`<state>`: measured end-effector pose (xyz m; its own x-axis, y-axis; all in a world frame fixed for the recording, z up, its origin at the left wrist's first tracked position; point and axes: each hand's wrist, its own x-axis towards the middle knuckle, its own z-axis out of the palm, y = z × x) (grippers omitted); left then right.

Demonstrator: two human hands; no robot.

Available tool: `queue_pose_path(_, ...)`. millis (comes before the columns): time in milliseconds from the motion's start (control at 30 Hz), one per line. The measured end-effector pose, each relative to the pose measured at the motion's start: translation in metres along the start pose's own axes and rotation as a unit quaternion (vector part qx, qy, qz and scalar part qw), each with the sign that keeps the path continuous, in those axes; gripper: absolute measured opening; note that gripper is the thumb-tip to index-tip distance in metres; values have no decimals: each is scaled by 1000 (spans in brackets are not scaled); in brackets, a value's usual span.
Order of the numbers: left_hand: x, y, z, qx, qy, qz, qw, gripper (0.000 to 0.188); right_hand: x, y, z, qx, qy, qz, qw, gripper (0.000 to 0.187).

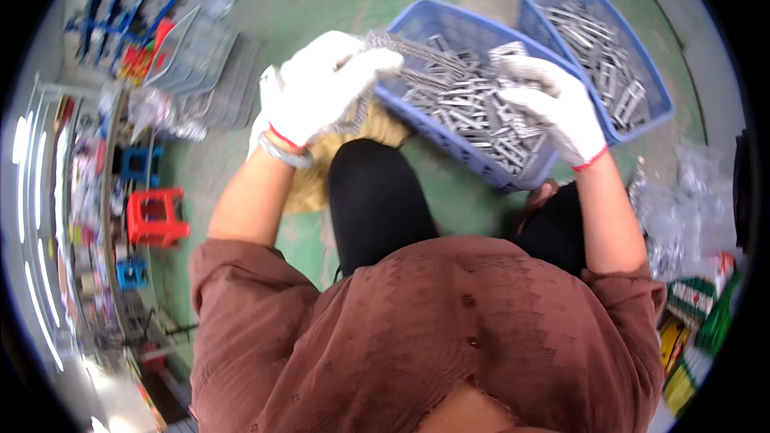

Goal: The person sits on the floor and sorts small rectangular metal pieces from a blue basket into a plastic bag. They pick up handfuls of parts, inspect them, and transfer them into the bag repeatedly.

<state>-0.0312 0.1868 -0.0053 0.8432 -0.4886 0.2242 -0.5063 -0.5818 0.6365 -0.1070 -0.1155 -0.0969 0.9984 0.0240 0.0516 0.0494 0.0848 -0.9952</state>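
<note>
Two blue baskets, metal pieces in both

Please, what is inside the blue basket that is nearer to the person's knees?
Inside the blue basket lies a jumbled heap of grey, metal-looking pieces. The gloved right hand hides part of it, and whatever lies under the top pieces cannot be seen.

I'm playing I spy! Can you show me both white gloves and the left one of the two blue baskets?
Left white glove (309, 90): head view, back of the hand.
Right white glove (564, 108): head view, back of the hand.
Left blue basket (459, 26): head view, far wall.
</note>
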Motion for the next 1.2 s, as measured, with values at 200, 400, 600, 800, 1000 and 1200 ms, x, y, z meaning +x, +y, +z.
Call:
queue_pose_path(200, -48, -55, -122, 186, 82, -211, 956, 30, -4, -9, 8, -12, 29, 32, 999, 59)
queue_pose_path(400, -82, -91, -157, 365, -63, -365, 854, 59, 0, 3, 9, -3, 46, 16, 999, 62)
queue_pose_path(600, -91, -131, -129, 384, -91, -358, 846, 68, 5, 11, 15, 140, -11, -19, 990, 76)
queue_pose_path(800, -44, -101, -93, 56, 71, -263, 960, 41, -1, -3, 19, 188, -63, 9, 980, 88)
queue_pose_path(1000, 4, 15, 6, -144, -80, -213, 963, 55, -12, -17, 13, 149, -100, 16, 984, 89)
queue_pose_path(1200, 27, 33, 80, -254, -155, -256, 920, 68, -18, -16, 15, -427, 39, -272, 861, 77)
